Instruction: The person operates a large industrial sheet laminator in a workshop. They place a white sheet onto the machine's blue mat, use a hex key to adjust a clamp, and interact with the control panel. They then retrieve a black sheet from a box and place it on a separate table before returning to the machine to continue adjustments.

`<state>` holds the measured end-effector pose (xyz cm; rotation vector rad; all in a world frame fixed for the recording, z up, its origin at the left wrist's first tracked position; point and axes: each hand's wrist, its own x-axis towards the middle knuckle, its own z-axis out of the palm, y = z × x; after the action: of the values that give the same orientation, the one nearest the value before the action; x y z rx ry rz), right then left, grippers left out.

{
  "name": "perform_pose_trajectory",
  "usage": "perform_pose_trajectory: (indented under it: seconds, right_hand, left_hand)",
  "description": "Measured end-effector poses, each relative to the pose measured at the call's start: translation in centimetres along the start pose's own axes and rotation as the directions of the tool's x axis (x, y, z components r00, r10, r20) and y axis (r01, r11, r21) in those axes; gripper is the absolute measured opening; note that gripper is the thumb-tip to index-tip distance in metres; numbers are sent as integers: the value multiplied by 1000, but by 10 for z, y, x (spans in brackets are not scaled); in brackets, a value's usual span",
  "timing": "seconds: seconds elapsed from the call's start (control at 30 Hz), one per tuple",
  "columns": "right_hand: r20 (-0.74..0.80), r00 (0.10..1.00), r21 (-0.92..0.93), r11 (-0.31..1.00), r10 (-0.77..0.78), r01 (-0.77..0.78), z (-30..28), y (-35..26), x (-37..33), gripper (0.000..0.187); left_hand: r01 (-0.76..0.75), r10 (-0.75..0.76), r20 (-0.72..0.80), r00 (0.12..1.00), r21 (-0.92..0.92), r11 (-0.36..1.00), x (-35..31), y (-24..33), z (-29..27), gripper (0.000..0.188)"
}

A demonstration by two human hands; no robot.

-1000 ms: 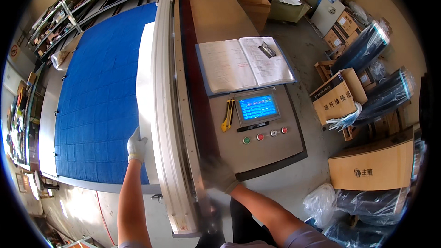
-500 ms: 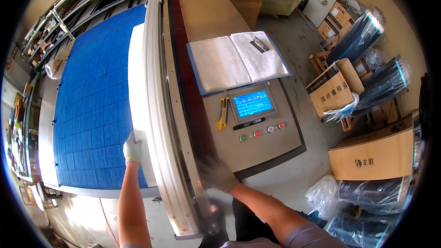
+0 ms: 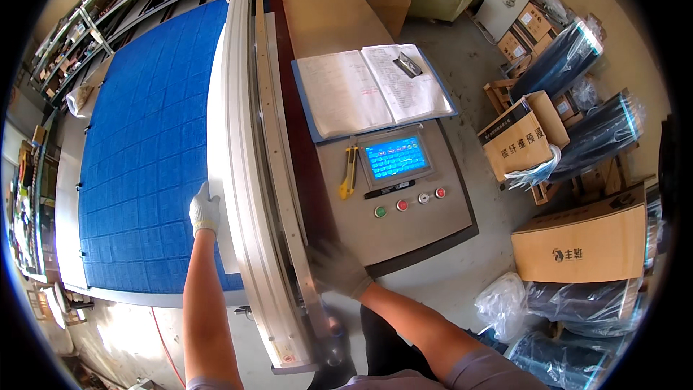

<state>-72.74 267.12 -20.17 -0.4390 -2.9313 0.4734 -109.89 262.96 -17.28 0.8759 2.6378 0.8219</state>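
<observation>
My left hand (image 3: 205,211), in a pale glove, lies with fingers stretched forward at the left edge of a white sheet (image 3: 217,123). The sheet rests on a blue gridded cutting bed (image 3: 144,152) and passes under a long metal gantry beam (image 3: 249,166). A narrow strip of white shows beyond the beam's right side near the far end. My right hand (image 3: 338,269), also gloved, is smeared by motion beside the near end of the beam, over the dark red strip (image 3: 310,206); its fingers cannot be made out.
Right of the beam, a grey control panel (image 3: 433,224) bears a lit touchscreen (image 3: 394,157), push buttons, a black marker (image 3: 390,189), and a yellow utility knife (image 3: 349,173). An open binder (image 3: 339,94) with a clip lies behind. Cardboard boxes (image 3: 577,238) and wrapped rolls (image 3: 559,58) stand at right.
The white sheet has shifted away from me and slightly right, showing past the beam's right side. My left hand has moved forward with it. The right hand stays blurred in nearly the same place.
</observation>
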Motion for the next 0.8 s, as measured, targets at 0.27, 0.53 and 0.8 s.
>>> perform_pose_trajectory:
  seconds: [0.27, 0.53, 0.8]
  right_hand:
    - [23, 1000, 3, 1000, -12, 11, -8, 2, -2, 33]
    - [21, 1000, -50, 999, 17, -16, 8, 5, -8, 46]
    - [-3, 998, -13, 998, 60, -60, 1, 4, -7, 51]
  left_hand:
    - [64, -64, 7, 998, -226, 972, -13, -15, 9, 50]
    - [178, -163, 74, 984, -354, 918, -26, -3, 4, 47]
    - [197, -207, -10, 978, -262, 945, -42, -12, 7, 44]
